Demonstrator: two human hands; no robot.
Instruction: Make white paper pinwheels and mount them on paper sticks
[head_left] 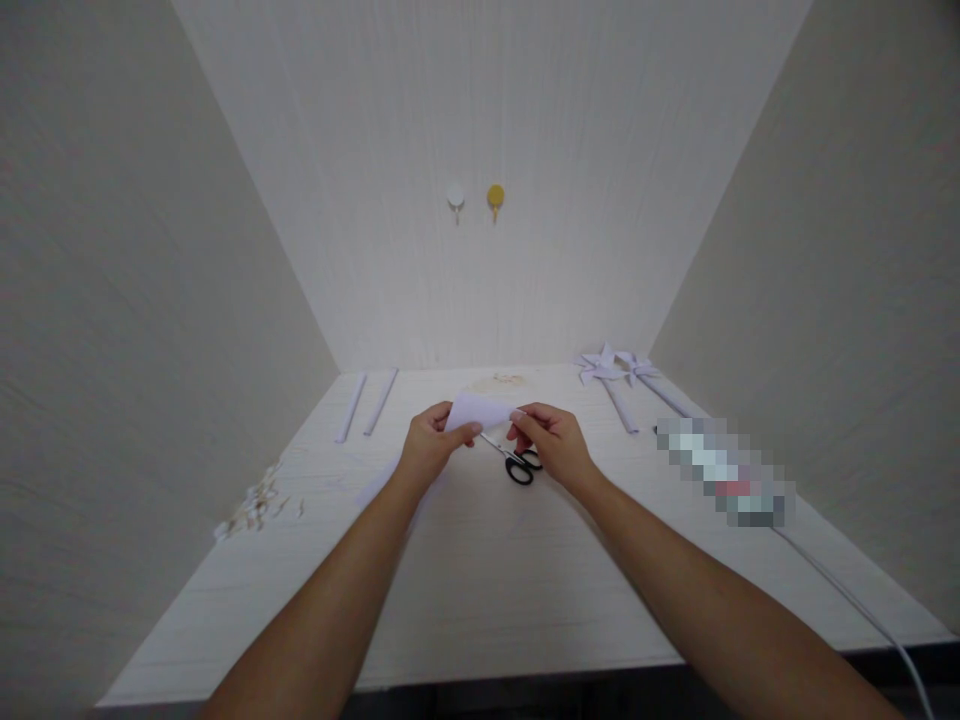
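Both my hands hold a folded piece of white paper (480, 408) above the middle of the pale wooden desk (487, 570). My left hand (431, 445) pinches its left corner between thumb and fingers. My right hand (551, 440) pinches the right edge. Black-handled scissors (516, 462) lie on the desk just under and between the hands, touched by neither.
Two rolled white paper sticks (366, 404) lie at the back left. Two white paper pinwheels on sticks (615, 375) lie at the back right. Small paper scraps (251, 510) are heaped near the left wall. A blurred object with a white cable (847, 590) runs along the right edge. Two hooks (475, 198) hang on the back wall.
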